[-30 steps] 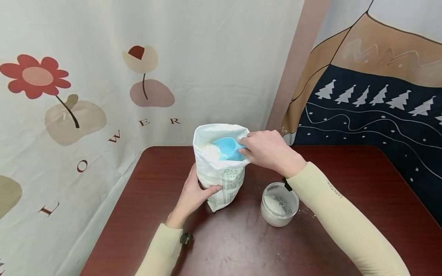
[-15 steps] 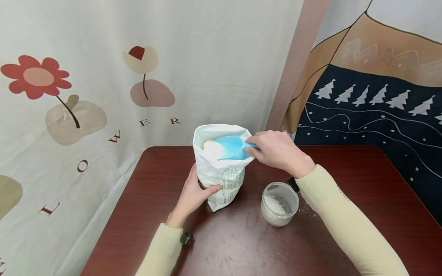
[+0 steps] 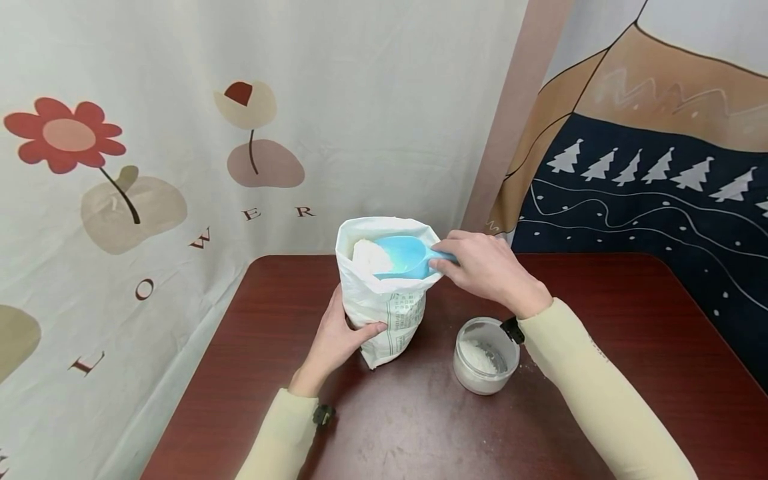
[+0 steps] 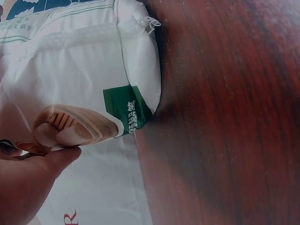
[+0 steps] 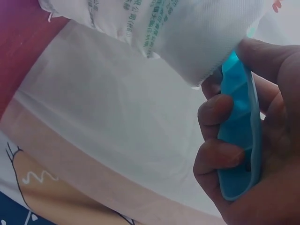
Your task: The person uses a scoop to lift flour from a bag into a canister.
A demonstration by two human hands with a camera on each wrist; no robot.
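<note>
A white flour bag (image 3: pixel 390 303) stands with its mouth open, printed with green lettering. My left hand (image 3: pixel 332 337) holds it low on the left side, thumb across the front; the other fingers are hidden behind. In the left wrist view the thumb presses on the bag (image 4: pixel 75 61) by a picture of buns. Inside the mouth a light blue scoop (image 3: pixel 409 255) carries a heap of white flour (image 3: pixel 370 257). My right hand (image 3: pixel 489 270) grips its handle at the bag's right rim. The right wrist view shows fingers curled round the ridged handle (image 5: pixel 240 126).
A clear round jar (image 3: pixel 483 383), partly filled with white powder, stands right of the bag, just below the right wrist. Specks of powder lie on the dark red table (image 3: pixel 420 440) beside it. A printed curtain (image 3: pixel 390 120) hangs behind the table.
My right hand has drawn the scoop slightly to the right within the bag mouth, and more of its bowl and the heaped flour shows. The left hand and the bag have stayed in place.
</note>
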